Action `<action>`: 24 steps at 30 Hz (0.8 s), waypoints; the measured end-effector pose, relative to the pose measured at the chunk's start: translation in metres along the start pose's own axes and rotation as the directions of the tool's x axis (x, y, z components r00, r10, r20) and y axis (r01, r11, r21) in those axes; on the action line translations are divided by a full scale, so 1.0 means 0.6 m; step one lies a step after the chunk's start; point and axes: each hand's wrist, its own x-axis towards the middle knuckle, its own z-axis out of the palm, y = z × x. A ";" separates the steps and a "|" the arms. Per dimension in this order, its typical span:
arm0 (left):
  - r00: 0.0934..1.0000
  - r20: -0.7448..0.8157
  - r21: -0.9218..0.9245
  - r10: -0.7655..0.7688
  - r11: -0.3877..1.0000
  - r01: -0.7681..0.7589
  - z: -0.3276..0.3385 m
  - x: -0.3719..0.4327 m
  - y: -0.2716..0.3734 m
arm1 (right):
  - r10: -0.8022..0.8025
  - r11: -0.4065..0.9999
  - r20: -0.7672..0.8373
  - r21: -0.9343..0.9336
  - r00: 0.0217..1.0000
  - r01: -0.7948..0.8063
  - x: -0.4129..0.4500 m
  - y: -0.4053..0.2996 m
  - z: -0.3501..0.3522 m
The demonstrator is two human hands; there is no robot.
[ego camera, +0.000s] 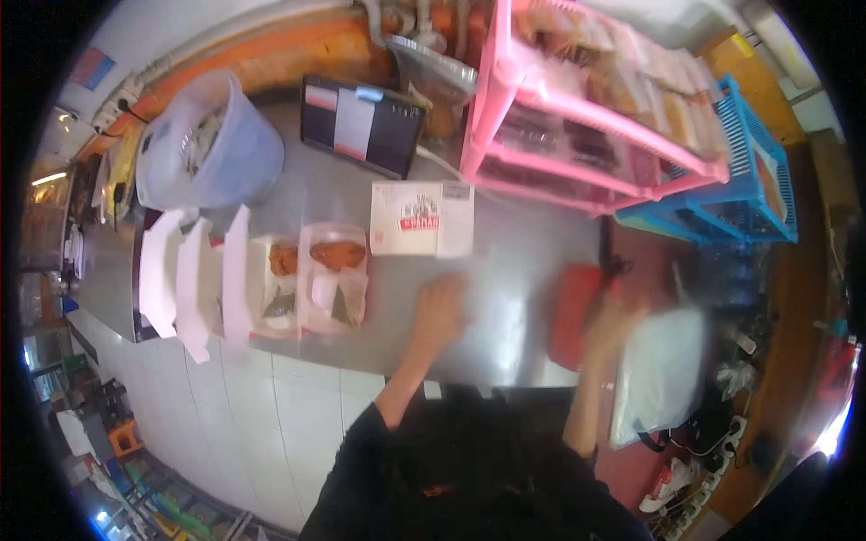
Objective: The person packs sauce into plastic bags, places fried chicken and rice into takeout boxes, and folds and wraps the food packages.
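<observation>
My left hand (443,306) hovers blurred over the steel table, just below a closed white food box (404,220) that bears printing and a paper slip. Whether its fingers hold anything is unclear. To its left stand open cardboard food boxes; the nearest one (367,297) contains browned fried food (338,255), a white rounded item and a green-and-white wrapped packet (346,304). Motion smears my right hand (619,314), which is between a red flat object (575,314) and a stack of clear plastic bags (663,368); its grip cannot be made out.
A translucent tub (243,152) and a tablet (358,128) stand along the back. A pink rack (497,122) with packets on top rises at the back right, beside a blue basket rack (731,209). Power strips and cables (703,487) lie at the lower right.
</observation>
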 end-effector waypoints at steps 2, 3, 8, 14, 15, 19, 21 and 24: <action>1.000 0.015 -0.031 0.007 0.999 -0.007 -0.001 -0.013 0.017 | -0.344 0.922 0.393 -0.029 0.853 0.385 -0.086 -0.002 0.047; 1.000 0.019 -0.026 0.011 1.000 -0.011 -0.002 -0.023 0.017 | -0.461 0.835 0.604 0.045 0.651 0.549 -0.121 -0.045 0.071; 0.991 -0.046 0.031 -0.126 0.991 0.128 -0.047 -0.118 0.012 | -0.529 0.724 0.762 0.176 0.373 0.667 -0.217 -0.086 0.123; 0.723 -0.251 -0.282 -0.644 0.763 0.581 -0.082 -0.199 -0.027 | -0.535 0.723 0.766 0.199 0.355 0.662 -0.200 -0.065 0.131; 0.718 -0.236 -0.150 -0.655 0.755 0.639 -0.086 -0.203 -0.030 | -0.540 0.723 0.762 0.202 0.357 0.661 -0.201 -0.069 0.130; 0.631 -0.480 -0.211 -0.609 0.778 0.591 -0.083 -0.191 -0.056 | -0.605 0.668 0.717 0.220 0.347 0.711 -0.216 -0.074 0.145; 0.682 -0.426 -0.191 -0.594 0.796 0.574 -0.085 -0.185 -0.073 | -0.622 0.632 0.690 0.165 0.369 0.757 -0.223 -0.060 0.173; 0.675 -0.441 -0.269 -0.591 0.805 0.529 -0.084 -0.190 -0.087 | -0.628 0.649 0.698 0.226 0.344 0.726 -0.214 -0.061 0.162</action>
